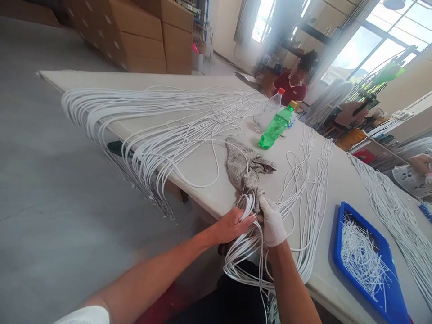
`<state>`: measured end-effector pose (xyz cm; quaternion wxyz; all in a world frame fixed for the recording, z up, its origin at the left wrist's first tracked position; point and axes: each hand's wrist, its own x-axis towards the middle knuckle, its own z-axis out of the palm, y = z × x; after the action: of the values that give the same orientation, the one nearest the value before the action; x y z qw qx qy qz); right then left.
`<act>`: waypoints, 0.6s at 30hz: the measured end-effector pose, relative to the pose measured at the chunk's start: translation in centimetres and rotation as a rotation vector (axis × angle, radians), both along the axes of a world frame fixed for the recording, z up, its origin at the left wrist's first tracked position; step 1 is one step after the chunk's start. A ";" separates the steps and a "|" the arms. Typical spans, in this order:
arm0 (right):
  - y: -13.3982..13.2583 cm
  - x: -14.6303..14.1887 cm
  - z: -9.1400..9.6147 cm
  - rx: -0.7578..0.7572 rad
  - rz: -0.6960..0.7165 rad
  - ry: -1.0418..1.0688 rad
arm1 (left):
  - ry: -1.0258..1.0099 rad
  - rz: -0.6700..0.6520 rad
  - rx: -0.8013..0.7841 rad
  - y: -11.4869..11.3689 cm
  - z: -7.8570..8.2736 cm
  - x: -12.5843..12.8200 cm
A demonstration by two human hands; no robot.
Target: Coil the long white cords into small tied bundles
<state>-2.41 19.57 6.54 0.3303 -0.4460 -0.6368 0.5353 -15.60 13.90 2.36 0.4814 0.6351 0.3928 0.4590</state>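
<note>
At the table's near edge, my bare left hand [232, 225] is closed around a looped bundle of white cables [249, 204]. My right hand [272, 222], in a white knit glove, grips the end of a grey-brown rag [241, 166] right beside the bundle. The rest of the rag lies crumpled on the table beyond my hands. Below them, cable loops hang over the edge toward my lap. Part of the bundle between my hands is hidden by fingers and cloth.
Long white cables [182, 135] drape off the table's left edge; more cables [312, 189] lie to the right. A green bottle [276, 128] and a clear bottle [266, 112] stand beyond the rag. A blue tray [388, 252] holds short white pieces. A person [292, 85] sits at the far end.
</note>
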 end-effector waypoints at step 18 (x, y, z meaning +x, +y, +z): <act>0.4 -0.7 -0.8 -0.062 0.009 0.071 | -0.137 -0.035 -0.142 -0.2 -0.5 0.4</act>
<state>-3.11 19.97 5.74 0.3364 -0.4339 -0.6096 0.5718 -15.18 13.75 1.89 0.5589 0.5733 0.3791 0.4639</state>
